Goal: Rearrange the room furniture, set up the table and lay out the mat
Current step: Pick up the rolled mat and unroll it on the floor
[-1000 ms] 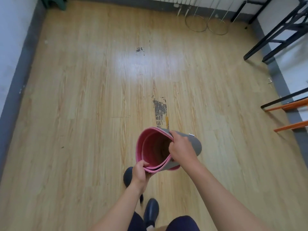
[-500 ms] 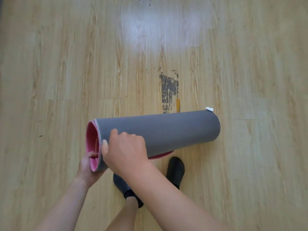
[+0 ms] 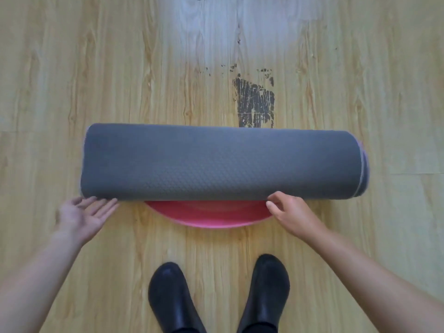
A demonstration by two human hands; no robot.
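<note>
The rolled mat (image 3: 221, 162), grey outside and pink inside, lies crosswise on the wooden floor in front of me. A curved pink flap (image 3: 209, 215) of its loose end sticks out along the near side. My left hand (image 3: 83, 216) is palm up with straight fingers, the fingertips at the roll's near left corner. My right hand (image 3: 294, 212) rests at the near right part of the roll, its fingers curled at the mat's loose edge where grey meets pink; the grip itself is not plain.
Light wooden floor (image 3: 96, 68) runs all around the mat. A dark worn patch (image 3: 254, 102) lies just beyond the roll. My two black shoes (image 3: 216, 296) stand close behind the pink flap.
The mat went from held upright in both hands to lying flat on the floor. My left hand let go and opened; my right hand moved to the right part of the near edge.
</note>
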